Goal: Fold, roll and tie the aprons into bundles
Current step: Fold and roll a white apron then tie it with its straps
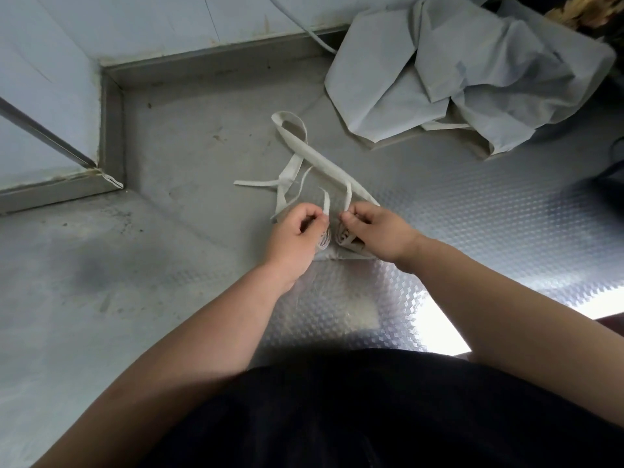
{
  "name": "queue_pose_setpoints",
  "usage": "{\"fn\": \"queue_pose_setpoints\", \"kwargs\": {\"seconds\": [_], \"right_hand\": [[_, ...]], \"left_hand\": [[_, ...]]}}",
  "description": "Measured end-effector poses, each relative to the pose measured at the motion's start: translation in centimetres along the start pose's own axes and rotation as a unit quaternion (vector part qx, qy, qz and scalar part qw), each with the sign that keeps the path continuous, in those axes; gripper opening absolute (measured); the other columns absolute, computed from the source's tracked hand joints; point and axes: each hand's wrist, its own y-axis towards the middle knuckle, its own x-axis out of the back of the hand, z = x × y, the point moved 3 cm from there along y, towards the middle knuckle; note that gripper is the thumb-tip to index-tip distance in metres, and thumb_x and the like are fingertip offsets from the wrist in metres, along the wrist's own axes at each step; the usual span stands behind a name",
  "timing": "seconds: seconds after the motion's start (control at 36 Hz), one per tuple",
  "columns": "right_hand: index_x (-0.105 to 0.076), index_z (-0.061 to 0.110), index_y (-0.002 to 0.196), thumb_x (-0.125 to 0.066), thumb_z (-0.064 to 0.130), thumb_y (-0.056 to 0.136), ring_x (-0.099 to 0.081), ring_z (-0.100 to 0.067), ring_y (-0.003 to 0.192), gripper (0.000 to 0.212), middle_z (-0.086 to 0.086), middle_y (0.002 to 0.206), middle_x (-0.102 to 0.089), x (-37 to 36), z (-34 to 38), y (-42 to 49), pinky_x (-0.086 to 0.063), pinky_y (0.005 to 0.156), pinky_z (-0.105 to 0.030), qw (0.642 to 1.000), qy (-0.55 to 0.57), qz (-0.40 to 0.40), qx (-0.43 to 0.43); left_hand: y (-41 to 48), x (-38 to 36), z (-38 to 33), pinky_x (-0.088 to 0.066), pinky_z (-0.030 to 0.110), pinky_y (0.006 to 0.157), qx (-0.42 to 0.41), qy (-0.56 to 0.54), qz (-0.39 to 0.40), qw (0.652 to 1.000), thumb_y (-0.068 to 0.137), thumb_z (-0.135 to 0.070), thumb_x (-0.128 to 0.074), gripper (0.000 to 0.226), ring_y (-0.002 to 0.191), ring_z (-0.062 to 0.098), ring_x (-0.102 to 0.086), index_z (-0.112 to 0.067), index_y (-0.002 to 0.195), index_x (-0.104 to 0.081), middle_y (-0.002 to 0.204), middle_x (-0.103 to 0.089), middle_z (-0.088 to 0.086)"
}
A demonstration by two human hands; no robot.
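Note:
A rolled pale grey apron (342, 239) lies on the metal counter (189, 157), mostly hidden under my hands. Its long straps (314, 157) trail away toward the back, one ending in a loop. My left hand (293, 236) pinches a thin strap end that stands up between thumb and fingers. My right hand (378, 233) pinches another strap end just to the right. The two hands almost touch above the roll.
A loose heap of pale blue-grey aprons (466, 76) lies at the back right. A raised metal ledge (111, 106) and tiled wall close the back left corner. A cable (315, 37) runs along the back. The counter's front edge is bright at the right.

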Motion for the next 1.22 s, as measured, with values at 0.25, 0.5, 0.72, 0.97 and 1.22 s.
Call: {"fn": "queue_pose_setpoints", "kwargs": {"seconds": [0.25, 0.5, 0.72, 0.97, 1.22], "right_hand": [[-0.052, 0.027, 0.07, -0.044, 0.032, 0.098, -0.048, -0.006, 0.071, 0.03, 0.013, 0.072, -0.051, -0.4, 0.4, 0.0, -0.037, 0.065, -0.017, 0.989, -0.127, 0.069, -0.001], [-0.062, 0.016, 0.078, -0.043, 0.033, 0.097, -0.052, -0.008, 0.067, 0.032, 0.005, 0.073, -0.059, 0.5, 0.5, 0.5, -0.04, 0.063, -0.015, 0.997, -0.036, 0.029, -0.062], [-0.07, 0.01, 0.103, -0.06, 0.061, 0.078, -0.063, -0.013, 0.091, 0.058, -0.004, 0.098, -0.07, 0.3, 0.4, 0.6, -0.047, 0.089, -0.027, 0.993, -0.102, 0.056, -0.034], [-0.066, 0.007, 0.088, -0.051, 0.036, 0.093, -0.061, -0.021, 0.084, 0.033, -0.005, 0.089, -0.067, -0.9, -0.4, 1.0, -0.048, 0.075, -0.031, 0.984, -0.177, -0.012, -0.035], [-0.059, 0.01, 0.071, -0.059, 0.012, 0.079, -0.048, -0.01, 0.055, 0.009, -0.003, 0.064, -0.055, -0.4, 0.5, 0.3, -0.039, 0.052, -0.015, 0.973, 0.186, 0.081, -0.107]], "left_hand": [[-0.4, 0.0, -0.8, -0.043, 0.01, 0.076, 0.024, -0.02, 0.064, 0.997, 0.092, -0.009, -0.055, 0.021, 0.086, 0.002, -0.059, -0.02, 0.101, -0.07, 0.092, -0.068, -0.008], [-0.5, 1.3, -1.0, -0.044, 0.028, 0.079, 0.072, -0.047, 0.105, 0.991, 0.089, -0.021, -0.062, 0.014, 0.091, 0.015, -0.056, -0.029, 0.083, -0.071, 0.084, -0.07, -0.007], [-0.6, 1.3, -1.3, -0.04, 0.023, 0.072, 0.074, -0.029, 0.11, 0.991, 0.092, -0.022, -0.057, 0.017, 0.084, 0.007, -0.054, -0.027, 0.081, -0.069, 0.084, -0.066, -0.008], [-0.6, 1.2, -1.3, -0.039, 0.015, 0.063, 0.071, -0.078, 0.088, 0.991, 0.088, -0.017, -0.064, 0.015, 0.083, 0.003, -0.055, -0.027, 0.082, -0.073, 0.076, -0.071, -0.017], [-0.6, 1.2, -0.8, -0.042, 0.029, 0.087, 0.062, -0.092, 0.105, 0.988, 0.086, -0.007, -0.064, 0.015, 0.093, 0.012, -0.059, -0.02, 0.083, -0.071, 0.083, -0.071, -0.013]]}}
